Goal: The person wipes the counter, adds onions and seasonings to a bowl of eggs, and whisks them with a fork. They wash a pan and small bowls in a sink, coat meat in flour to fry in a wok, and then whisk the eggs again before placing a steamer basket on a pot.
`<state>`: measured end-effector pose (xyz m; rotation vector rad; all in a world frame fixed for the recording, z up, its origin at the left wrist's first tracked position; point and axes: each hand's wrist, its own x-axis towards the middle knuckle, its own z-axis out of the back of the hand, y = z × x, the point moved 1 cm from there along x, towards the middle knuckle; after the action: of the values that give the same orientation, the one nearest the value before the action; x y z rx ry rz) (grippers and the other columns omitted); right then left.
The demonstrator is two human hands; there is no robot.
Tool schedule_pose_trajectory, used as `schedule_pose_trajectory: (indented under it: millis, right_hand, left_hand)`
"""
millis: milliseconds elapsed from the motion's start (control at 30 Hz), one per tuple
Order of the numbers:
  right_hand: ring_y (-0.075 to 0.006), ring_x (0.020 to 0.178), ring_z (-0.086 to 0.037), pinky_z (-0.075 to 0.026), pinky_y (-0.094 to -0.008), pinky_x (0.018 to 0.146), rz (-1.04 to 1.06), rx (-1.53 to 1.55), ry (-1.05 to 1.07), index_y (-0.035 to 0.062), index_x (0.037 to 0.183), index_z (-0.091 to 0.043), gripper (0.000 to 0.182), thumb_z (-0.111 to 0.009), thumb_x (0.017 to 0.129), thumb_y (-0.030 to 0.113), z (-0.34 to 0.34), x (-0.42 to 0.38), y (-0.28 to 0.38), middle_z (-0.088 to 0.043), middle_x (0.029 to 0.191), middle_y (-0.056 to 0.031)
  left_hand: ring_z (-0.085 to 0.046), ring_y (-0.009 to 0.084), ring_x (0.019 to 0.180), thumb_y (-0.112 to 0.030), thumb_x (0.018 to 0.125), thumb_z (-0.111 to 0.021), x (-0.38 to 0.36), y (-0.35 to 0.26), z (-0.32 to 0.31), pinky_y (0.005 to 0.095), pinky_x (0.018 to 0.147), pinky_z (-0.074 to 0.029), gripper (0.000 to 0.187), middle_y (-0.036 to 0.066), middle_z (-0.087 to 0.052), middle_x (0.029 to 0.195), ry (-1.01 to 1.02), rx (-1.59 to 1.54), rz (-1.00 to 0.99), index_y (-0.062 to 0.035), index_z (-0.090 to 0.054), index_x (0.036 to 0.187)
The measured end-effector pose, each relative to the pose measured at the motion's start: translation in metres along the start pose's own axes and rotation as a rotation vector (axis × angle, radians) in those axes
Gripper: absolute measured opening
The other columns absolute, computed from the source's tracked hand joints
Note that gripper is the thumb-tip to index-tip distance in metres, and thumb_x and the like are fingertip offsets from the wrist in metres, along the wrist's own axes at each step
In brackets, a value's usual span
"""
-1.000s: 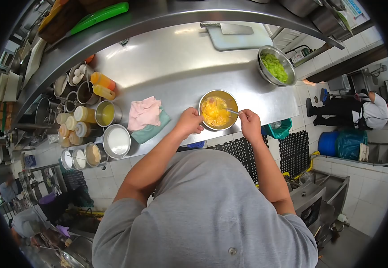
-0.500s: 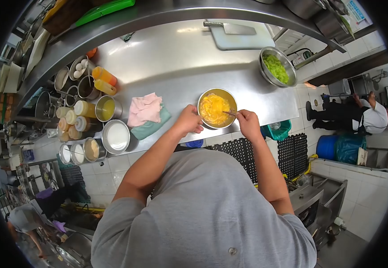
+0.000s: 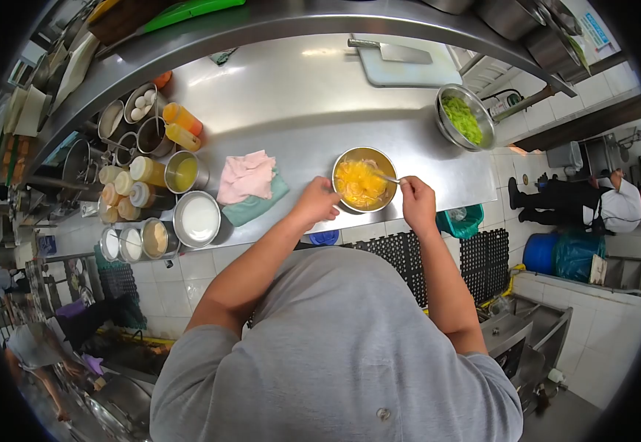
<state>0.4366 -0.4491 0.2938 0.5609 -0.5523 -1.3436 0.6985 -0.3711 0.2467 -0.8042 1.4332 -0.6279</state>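
The stainless steel surface [image 3: 298, 110] fills the upper middle of the view, its far edge hidden under a curved steel shelf [image 3: 261, 26] whose load is cut off by the frame. The person's grey-shirted torso blocks everything below the surface's near edge.

The landmark is the steel bowl of yellow egg mixture [image 3: 364, 180], standing close to the surface's near edge. The left hand [image 3: 316, 200] rests against the bowl's left rim, fingers curled round its outer wall; how tightly they grip is hard to make out. The right hand [image 3: 417, 197] sits just right of the bowl, fingers pinched shut on a thin metal utensil [image 3: 388, 177] whose tip dips into the mixture; whether it is a fork, spoon or chopsticks cannot be told.

Far behind the bowl lies a white cutting board [image 3: 409, 68] with a cleaver [image 3: 394, 50] on it, partly tucked under the shelf. Up and to the right of the bowl stands a second steel bowl of chopped green vegetable [image 3: 465, 116]. Left of the bowl lies a pink cloth [image 3: 246, 177] on top of a green cloth [image 3: 261, 205], mostly covered. Further left, a round tin of white contents [image 3: 196, 219], a tin of yellow liquid [image 3: 185, 171], orange squeeze bottles [image 3: 182, 125] and a bowl of eggs [image 3: 141, 105] crowd together; the smaller jars there are too small to identify.

Well right of the bowl, on the floor, another person in white [image 3: 600, 199] is partly cut off.
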Motion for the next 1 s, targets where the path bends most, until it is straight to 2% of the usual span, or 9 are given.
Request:
schedule_pose_trajectory:
  millis: [167,200,300,400,500,600,867,967,1000]
  right_hand:
    - [-0.0250,0.064,-0.066,-0.052,-0.0404,0.064,0.084,0.042,0.158,-0.0001,0.104,-0.078,0.024,-0.066,0.104,0.021,-0.001,0.004,-0.015,-0.070,0.072,-0.0151]
    - [-0.0418,0.076,-0.072,-0.056,-0.0479,0.072,0.025,0.121,0.136,0.0025,0.108,-0.079,0.025,-0.065,0.103,0.023,-0.002,0.004,-0.018,-0.073,0.080,-0.0229]
    - [-0.0411,0.074,-0.072,-0.056,-0.0468,0.072,-0.066,-0.137,0.037,-0.0002,0.107,-0.078,0.026,-0.065,0.102,0.022,0.009,-0.002,0.006,-0.072,0.079,-0.0243]
    - [-0.0382,0.072,-0.072,-0.055,-0.0466,0.070,-0.058,0.196,0.198,-0.0016,0.106,-0.078,0.027,-0.065,0.102,0.021,-0.008,0.002,-0.029,-0.072,0.076,-0.0231]
    - [-0.0131,0.061,-0.054,-0.046,-0.0352,0.059,-0.081,0.023,0.058,-0.0038,0.103,-0.077,0.025,-0.065,0.104,0.019,-0.012,0.001,-0.031,-0.064,0.067,-0.0068]
    - [-0.0315,0.066,-0.069,-0.054,-0.0437,0.068,-0.122,0.251,0.191,-0.0031,0.105,-0.078,0.029,-0.064,0.102,0.022,-0.018,0.004,-0.039,-0.071,0.074,-0.0207]
    - [-0.0089,0.063,-0.050,-0.043,-0.0315,0.059,-0.106,0.220,-0.012,-0.0053,0.101,-0.076,0.027,-0.064,0.105,0.019,-0.021,0.005,-0.023,-0.061,0.068,-0.0014]
    - [-0.0080,0.063,-0.048,-0.041,-0.0305,0.058,-0.009,0.229,0.192,-0.0052,0.101,-0.076,0.028,-0.065,0.106,0.020,-0.020,0.008,-0.027,-0.059,0.068,0.0000]
    - [-0.0271,0.071,-0.070,-0.055,-0.0394,0.072,-0.095,0.244,0.225,-0.0041,0.107,-0.078,0.030,-0.065,0.102,0.022,-0.019,0.009,-0.028,-0.073,0.076,-0.0195]
  left_hand:
    - [-0.074,0.0246,0.077,-0.009,0.098,-0.068,0.004,0.005,-0.006,0.0367,0.064,-0.064,0.030,0.017,-0.069,0.099,0.043,-0.007,0.042,-0.0017,-0.048,0.120]
    - [-0.074,0.0244,0.077,-0.009,0.098,-0.067,0.006,0.005,-0.007,0.0365,0.064,-0.064,0.029,0.017,-0.069,0.100,0.018,-0.036,0.026,-0.0016,-0.049,0.120]
    - [-0.074,0.0237,0.079,-0.007,0.098,-0.066,0.007,0.002,-0.007,0.0358,0.067,-0.064,0.032,0.017,-0.069,0.103,-0.047,-0.131,-0.012,-0.0004,-0.051,0.126]
    - [-0.074,0.0228,0.083,-0.005,0.099,-0.065,0.003,-0.004,-0.003,0.0348,0.070,-0.064,0.046,0.017,-0.069,0.108,-0.051,-0.180,-0.027,0.0012,-0.049,0.141]
    - [-0.074,0.0221,0.087,-0.004,0.099,-0.065,-0.001,-0.002,-0.002,0.0342,0.073,-0.064,0.064,0.017,-0.068,0.113,-0.017,-0.178,-0.023,-0.0003,-0.040,0.157]
    - [-0.074,0.0220,0.088,-0.003,0.099,-0.065,-0.012,-0.007,-0.001,0.0342,0.074,-0.065,0.074,0.018,-0.068,0.115,0.014,-0.130,0.007,-0.0035,-0.032,0.166]
    - [-0.073,0.0204,0.085,-0.001,0.100,-0.065,0.000,-0.004,-0.003,0.0337,0.073,-0.065,0.081,0.016,-0.068,0.113,0.043,-0.131,-0.027,-0.0060,-0.025,0.171]
    - [-0.072,0.0194,0.084,0.000,0.099,-0.065,0.004,-0.004,-0.001,0.0335,0.073,-0.065,0.082,0.014,-0.067,0.111,0.044,-0.144,-0.020,-0.0066,-0.025,0.171]
    - [-0.072,0.0194,0.084,0.000,0.099,-0.065,0.005,-0.005,-0.001,0.0334,0.073,-0.065,0.082,0.014,-0.067,0.111,0.044,-0.148,-0.021,-0.0067,-0.025,0.171]
